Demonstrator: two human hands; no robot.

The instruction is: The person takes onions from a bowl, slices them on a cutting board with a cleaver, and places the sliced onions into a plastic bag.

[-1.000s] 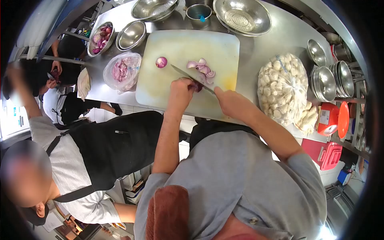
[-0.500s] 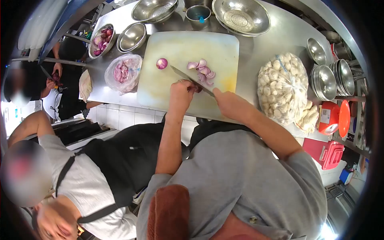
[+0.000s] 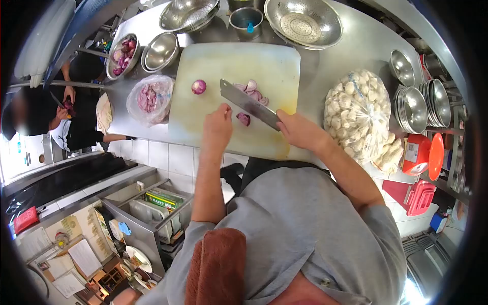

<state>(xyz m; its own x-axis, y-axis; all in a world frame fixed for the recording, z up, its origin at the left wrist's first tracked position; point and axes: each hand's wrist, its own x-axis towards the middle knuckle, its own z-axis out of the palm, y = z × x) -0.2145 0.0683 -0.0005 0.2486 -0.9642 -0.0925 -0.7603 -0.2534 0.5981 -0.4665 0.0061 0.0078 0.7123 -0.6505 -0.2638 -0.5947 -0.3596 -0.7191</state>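
Note:
My right hand (image 3: 301, 131) is wrapped round the handle of a broad kitchen knife (image 3: 248, 105). Its blade slants up and left over the white cutting board (image 3: 203, 63), with the flat side showing. Below the blade lies a cut piece of red onion (image 3: 243, 119), touched by neither hand. Cut red onion pieces (image 3: 252, 86) are partly hidden behind the blade. A whole peeled red onion (image 3: 199, 87) sits on the board's left part. Near the board's lower edge is my left hand (image 3: 218, 125), fingers curled together; whether anything is between them is hidden.
A clear bag of garlic (image 3: 358, 114) stands right of the board, with stacked metal bowls (image 3: 410, 111) beyond. To the left are a bag of onions (image 3: 149, 100) and a bowl of red onions (image 3: 123, 56). Colanders (image 3: 305, 28) line the back. Far left, another person's hands (image 3: 66, 104) hold a knife and onion.
The knife has lifted off the onion piece and its flat side now shows. My left hand has let go of the piece and drawn left. A nearby person in a black apron has left view.

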